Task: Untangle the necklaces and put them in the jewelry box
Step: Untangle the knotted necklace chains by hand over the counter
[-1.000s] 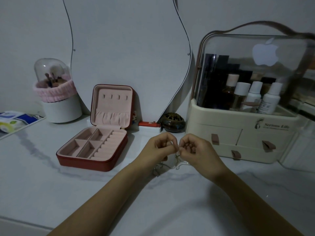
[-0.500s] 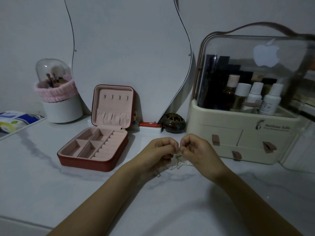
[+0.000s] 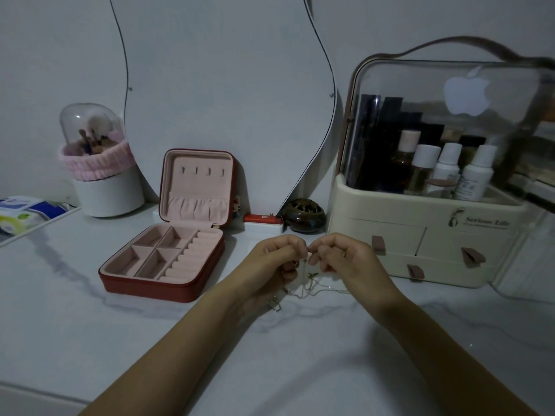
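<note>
A: Hands, both raised just above the desk (image 3: 90, 340), fingertips almost meeting. Left hand (image 3: 274, 262): fingers curled, thumb and forefinger pinching a thin chain. Right hand (image 3: 345, 259): same posture, fingers curled, pinching the chain close to the left hand's pinch

B: Necklaces (image 3: 309, 285), position?

A: One tangled cluster of fine chains hanging from the two pinches, lower loops trailing onto the desk below and between the hands. A small pendant shows among the strands; a link-shaped piece lies by the left wrist. Count of separate chains: cannot tell, too thin and dim

B: Jewelry box (image 3: 162, 262)?

A: Red outside, pink lining, open, lid upright against the wavy-edged mirror (image 3: 225, 85). Sits on the desk to the left of the hands, apart from them. Four square compartments on its left, a row of ring rolls on its right. Lid has a gathered pocket and a row of small hooks

B: Other items logged?

A: Cream cosmetic organizer (image 3: 420, 235) with clear domed cover to the right, bottles inside, drawers with brown pull tabs. Dark round perforated pot (image 3: 304, 216) and a small red and white object (image 3: 262, 220) at the mirror's foot. Brush holder (image 3: 102, 175) with clear dome and pink knitted band at far left
</note>
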